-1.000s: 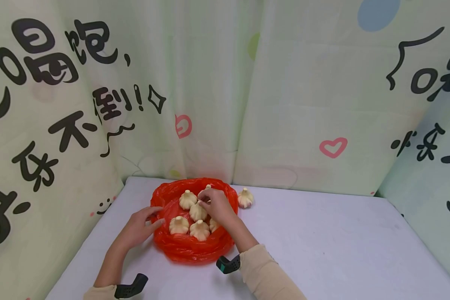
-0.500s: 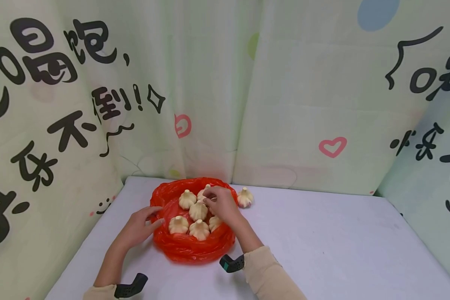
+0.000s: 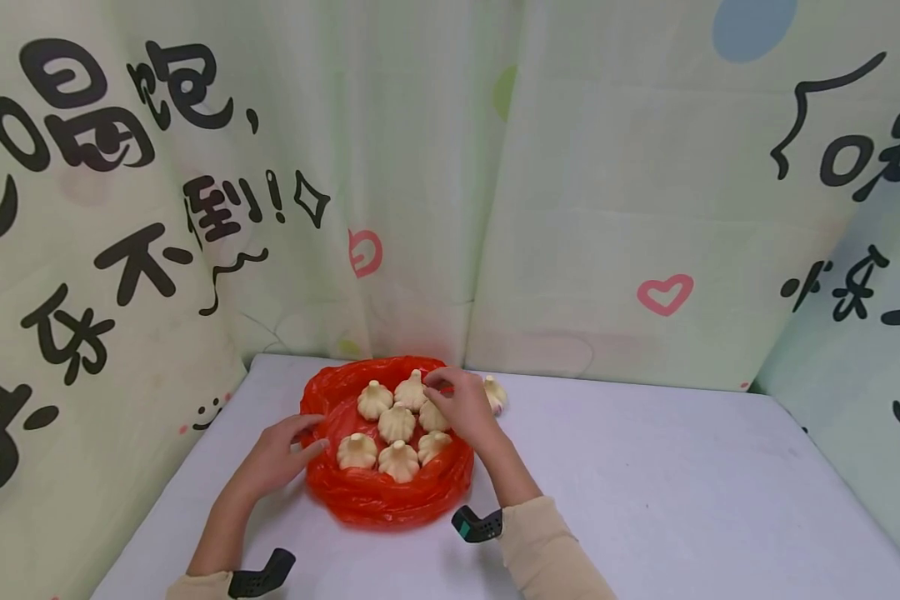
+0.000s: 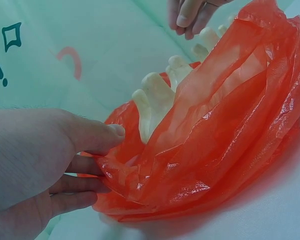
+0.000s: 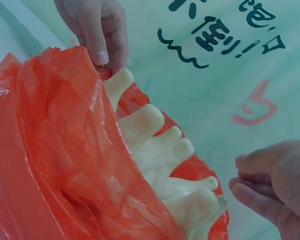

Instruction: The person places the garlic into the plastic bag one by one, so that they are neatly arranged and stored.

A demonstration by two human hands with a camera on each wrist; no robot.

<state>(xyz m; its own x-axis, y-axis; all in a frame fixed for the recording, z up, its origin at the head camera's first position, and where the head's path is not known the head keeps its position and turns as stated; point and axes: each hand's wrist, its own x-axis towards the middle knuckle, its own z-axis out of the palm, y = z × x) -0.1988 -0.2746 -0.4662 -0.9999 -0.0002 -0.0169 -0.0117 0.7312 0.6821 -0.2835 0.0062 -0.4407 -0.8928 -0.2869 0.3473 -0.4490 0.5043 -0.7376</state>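
A red plastic bag [image 3: 390, 504] with its rim spread wide sits at the back of the table, and several garlic bulbs [image 3: 397, 422] stand inside it, stems up. My left hand [image 3: 272, 457] holds the bag's left rim, thumb on the inner side and fingers outside, as the left wrist view [image 4: 45, 160] shows. Over the bag's right side is my right hand [image 3: 467, 406], its fingers loosely bent with nothing between them; it partly covers a garlic bulb [image 3: 432, 418] near the right rim. In the right wrist view that hand [image 5: 275, 182] is apart from the bulbs.
One more garlic bulb [image 3: 495, 395] stands on the table outside the bag, partly behind my right hand. The white table [image 3: 667, 483] reaches to a printed curtain [image 3: 585, 208] at the back and sides.
My right hand has moved right and slightly back, away from the middle of the bag, uncovering more bulbs. The left hand stays on the bag's rim.
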